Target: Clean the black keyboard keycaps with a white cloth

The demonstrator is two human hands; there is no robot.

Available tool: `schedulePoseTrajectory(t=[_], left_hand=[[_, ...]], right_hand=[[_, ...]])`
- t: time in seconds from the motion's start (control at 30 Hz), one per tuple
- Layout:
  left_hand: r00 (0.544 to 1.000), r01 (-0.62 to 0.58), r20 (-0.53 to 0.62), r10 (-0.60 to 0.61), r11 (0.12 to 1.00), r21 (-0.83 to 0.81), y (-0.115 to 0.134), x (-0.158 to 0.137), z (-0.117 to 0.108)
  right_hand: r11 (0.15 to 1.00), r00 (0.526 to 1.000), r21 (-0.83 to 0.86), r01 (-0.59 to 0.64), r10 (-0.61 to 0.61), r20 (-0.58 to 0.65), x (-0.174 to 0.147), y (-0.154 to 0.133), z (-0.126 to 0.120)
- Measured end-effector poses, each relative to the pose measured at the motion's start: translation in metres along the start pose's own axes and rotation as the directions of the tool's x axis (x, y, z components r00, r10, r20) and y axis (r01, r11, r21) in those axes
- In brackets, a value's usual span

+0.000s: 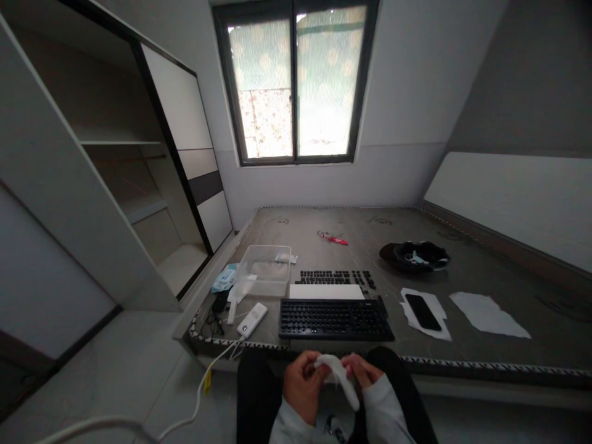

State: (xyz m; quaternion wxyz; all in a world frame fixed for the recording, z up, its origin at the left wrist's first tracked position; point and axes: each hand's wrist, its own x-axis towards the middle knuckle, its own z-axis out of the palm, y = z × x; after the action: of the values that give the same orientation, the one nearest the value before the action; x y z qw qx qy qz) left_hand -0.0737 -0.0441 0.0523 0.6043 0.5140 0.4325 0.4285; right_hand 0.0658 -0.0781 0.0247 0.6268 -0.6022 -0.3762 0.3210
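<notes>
Above my lap, my left hand (305,382) has its fingers closed around a white, limp piece that looks like tissue or wipe (340,376). At its other side, my right hand (363,372) pinches it with bent fingers, and the loose end hangs down between my hands. A black keyboard (335,319) lies just beyond them near the front edge of the mattress. Behind that is a white strip-like sheet or box (326,291). Rows of loose black keycaps (324,277) are laid out farther back.
Left of the keyboard are a white power strip (253,320) with a cable, a clear plastic box (263,271) and a blue packet (224,278). A phone (422,312) lies on white paper at right, near another paper (489,314) and a black cap (415,256). Farther back is a red item (333,238).
</notes>
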Motion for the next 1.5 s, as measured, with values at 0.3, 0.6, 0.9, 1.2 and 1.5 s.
schedulePoseTrajectory(t=[0.3,0.6,0.9,1.2,1.5], left_hand=[[0.994,-0.107,-0.006,0.11,0.977,0.185,-0.002,-0.002,0.0],[0.961,-0.144,-0.204,0.189,0.965,0.218,-0.011,0.003,0.0],[0.995,-0.047,-0.08,0.054,0.995,0.092,-0.01,0.003,0.005],[0.993,-0.106,-0.025,0.113,0.975,0.197,-0.006,0.001,0.006],[0.994,-0.103,-0.004,0.108,0.959,0.262,-0.015,0.0,0.007]], right_hand=[[0.999,0.999,-0.033,0.036,-0.034,0.04,-0.006,0.029,0.021],[0.995,0.965,0.064,-0.077,0.059,0.254,-0.001,0.026,0.016],[0.968,0.971,0.16,-0.193,0.165,0.175,-0.005,0.012,0.021],[0.984,0.983,0.109,-0.142,0.127,0.133,-0.002,0.015,0.016],[0.972,0.983,0.171,-0.163,0.145,0.112,-0.004,0.007,0.013]])
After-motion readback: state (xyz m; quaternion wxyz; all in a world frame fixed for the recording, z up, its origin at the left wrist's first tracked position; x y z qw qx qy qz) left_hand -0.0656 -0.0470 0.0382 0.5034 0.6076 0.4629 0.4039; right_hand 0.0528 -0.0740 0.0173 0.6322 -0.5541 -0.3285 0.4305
